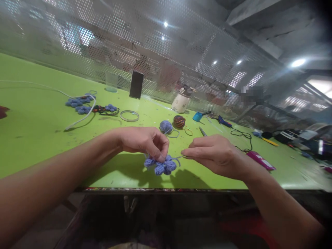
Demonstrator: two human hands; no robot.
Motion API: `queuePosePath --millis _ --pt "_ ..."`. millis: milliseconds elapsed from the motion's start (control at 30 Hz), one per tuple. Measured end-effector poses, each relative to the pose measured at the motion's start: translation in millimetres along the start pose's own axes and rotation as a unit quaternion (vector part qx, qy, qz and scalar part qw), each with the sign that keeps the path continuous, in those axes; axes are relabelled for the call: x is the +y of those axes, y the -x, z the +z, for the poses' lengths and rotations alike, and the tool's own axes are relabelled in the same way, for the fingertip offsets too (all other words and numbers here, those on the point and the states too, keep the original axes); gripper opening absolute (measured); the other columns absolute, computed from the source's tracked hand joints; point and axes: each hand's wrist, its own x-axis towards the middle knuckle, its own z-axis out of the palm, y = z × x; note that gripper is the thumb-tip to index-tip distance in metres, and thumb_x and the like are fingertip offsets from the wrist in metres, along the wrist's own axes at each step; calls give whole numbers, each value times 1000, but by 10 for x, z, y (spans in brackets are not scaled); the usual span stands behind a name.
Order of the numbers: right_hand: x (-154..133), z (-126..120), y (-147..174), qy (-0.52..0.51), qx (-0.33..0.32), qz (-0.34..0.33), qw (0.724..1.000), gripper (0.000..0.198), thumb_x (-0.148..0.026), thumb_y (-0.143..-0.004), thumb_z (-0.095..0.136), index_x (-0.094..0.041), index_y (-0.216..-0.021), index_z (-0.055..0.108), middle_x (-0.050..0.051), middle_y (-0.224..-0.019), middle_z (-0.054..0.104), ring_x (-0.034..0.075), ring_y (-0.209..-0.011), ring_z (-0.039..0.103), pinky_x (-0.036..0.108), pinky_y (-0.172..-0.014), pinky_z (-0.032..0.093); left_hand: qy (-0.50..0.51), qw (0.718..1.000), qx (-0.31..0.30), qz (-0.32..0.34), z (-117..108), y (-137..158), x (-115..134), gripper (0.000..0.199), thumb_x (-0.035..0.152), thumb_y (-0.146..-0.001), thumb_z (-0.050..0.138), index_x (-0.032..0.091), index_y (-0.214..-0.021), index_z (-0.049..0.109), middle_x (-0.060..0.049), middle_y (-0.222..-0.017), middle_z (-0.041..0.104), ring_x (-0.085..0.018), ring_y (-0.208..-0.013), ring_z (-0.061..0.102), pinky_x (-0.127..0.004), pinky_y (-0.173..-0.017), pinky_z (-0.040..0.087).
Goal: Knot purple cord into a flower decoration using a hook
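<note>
The left hand [145,140] pinches the blue crocheted flower [159,169] near its centre, thumb and forefinger clamped on the yarn, puffy petals hanging below the fingertips. The flower is just in front of the person, near the front edge of the green table [52,138]. The right hand [212,152] has its fingertips together on a thin yarn strand [177,157] that runs across to the flower; whether a hook is hidden there, I cannot tell. Working this strand well likely calls for a firm left pinch close to where it leaves the petals, so that tension does not pull them out of shape. An even, gentle draw should suit soft yarn better than a jerk, and the loose curling end [178,162] is best left clear of the fingers
</note>
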Motion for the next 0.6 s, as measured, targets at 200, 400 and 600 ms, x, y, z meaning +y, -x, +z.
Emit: queuePosePath --millis 200,400,600 --pt "-295 -175 -162 160 -103 -25 981 29 -12 -92 41 -17 -79 66 4 -60 53 14 -56 43 31 -51 25 3 1000 1 15 4 -34 -50 16 16 -62 76 14 -74 65 0 -60 63 -10 -53 53 -20 -49 38" --pt "-492 -96 -297 290 -137 8 947 18 -5 -80 52 -16 -72 63 7 -62 56 18 -56 45 34 -50 23 13 999 36 20 0 -73 -77 22 14 -67 69 15 -89 69 -1 -70 67 -12 -62 57 -24 -60 43" --pt "-454 39 -371 324 -170 43 930 16 0 -70 57 -15 -70 63 8 -63 60 20 -55 50 32 -46 22 6 993 120 19 -17 -99 -88 14 15 -65 68 13 -78 68 0 -66 64 -10 -59 53 -24 -60 39"
